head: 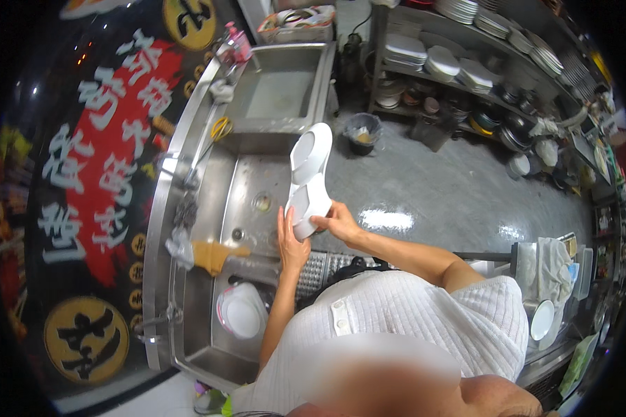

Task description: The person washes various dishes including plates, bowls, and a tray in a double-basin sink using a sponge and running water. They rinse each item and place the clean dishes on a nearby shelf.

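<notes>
Both hands hold white dishes, overlapping in a row above the right rim of the steel sink [250, 182]. The far white dish [313, 151] has a rounded end; the near white dish [309, 200] looks angular. How they are joined or stacked I cannot tell. My left hand [293, 246] lies along the left side of the near dish, fingers extended. My right hand [339, 221] grips its right edge, thumb on top. In the nearer sink basin [195, 333], white bowls or plates [241, 311] are stacked.
A tan cloth [211, 257] drapes over the sink divider. Beyond lies another steel basin [279, 96] with a pink pump bottle [238, 41] at its corner. A lined bin [362, 134] stands on the wet floor. Shelves [422, 73] at the back hold stacked plates. Taps [169, 316] line the left.
</notes>
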`<action>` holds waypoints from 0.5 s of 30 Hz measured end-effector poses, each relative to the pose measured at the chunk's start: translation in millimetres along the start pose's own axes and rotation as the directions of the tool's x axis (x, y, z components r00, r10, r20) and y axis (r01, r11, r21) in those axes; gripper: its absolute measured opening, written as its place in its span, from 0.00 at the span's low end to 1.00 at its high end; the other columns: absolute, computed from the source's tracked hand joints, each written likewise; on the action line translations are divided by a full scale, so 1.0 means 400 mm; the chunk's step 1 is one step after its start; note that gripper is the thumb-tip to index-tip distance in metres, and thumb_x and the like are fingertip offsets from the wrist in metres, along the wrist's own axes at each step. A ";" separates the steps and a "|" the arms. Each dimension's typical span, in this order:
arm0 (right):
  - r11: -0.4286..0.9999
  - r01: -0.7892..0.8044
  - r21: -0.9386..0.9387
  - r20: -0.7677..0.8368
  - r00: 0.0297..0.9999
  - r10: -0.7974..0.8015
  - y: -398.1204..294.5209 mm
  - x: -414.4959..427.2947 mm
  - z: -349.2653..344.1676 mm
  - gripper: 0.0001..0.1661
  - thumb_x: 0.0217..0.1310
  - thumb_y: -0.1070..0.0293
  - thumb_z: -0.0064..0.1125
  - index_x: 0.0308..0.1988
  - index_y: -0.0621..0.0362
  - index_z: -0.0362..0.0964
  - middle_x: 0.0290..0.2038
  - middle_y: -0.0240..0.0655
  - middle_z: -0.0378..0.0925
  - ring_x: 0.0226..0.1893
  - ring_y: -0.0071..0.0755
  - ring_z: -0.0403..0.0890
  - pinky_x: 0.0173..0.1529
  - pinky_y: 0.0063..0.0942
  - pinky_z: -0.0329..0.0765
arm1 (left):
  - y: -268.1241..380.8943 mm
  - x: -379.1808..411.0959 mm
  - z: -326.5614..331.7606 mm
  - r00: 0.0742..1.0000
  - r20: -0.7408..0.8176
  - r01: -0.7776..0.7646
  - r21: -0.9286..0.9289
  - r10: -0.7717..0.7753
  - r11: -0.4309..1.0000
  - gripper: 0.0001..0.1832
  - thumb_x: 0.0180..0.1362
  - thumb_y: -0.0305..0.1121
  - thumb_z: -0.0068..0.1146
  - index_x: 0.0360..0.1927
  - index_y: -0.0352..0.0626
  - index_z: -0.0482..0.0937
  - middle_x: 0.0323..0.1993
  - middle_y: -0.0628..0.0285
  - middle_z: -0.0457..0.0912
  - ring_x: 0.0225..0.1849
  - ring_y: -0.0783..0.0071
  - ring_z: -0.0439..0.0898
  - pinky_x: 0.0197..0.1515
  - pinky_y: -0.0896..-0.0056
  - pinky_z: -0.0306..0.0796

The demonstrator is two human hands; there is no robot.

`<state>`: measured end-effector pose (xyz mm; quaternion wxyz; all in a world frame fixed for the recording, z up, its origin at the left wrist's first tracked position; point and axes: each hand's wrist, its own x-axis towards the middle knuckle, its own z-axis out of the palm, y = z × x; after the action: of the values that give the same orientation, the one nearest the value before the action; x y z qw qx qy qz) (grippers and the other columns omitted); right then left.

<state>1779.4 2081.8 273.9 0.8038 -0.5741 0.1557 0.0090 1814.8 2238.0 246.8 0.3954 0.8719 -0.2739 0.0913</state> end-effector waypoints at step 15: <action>0.970 0.017 0.244 -0.174 0.984 0.026 -0.273 0.196 -0.815 0.26 0.58 0.72 0.60 0.56 0.62 0.65 0.49 0.37 0.75 0.49 0.35 0.77 0.54 0.37 0.75 | 0.180 0.634 0.610 0.488 0.847 0.870 -0.492 0.210 -0.036 0.24 0.62 0.26 0.48 0.63 0.37 0.62 0.52 0.59 0.76 0.51 0.71 0.78 0.51 0.67 0.75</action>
<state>1796.9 1729.9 258.7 0.8516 -0.4687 0.2272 -0.0591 1972.5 1916.0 224.5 0.7081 0.3465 -0.1187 -0.6037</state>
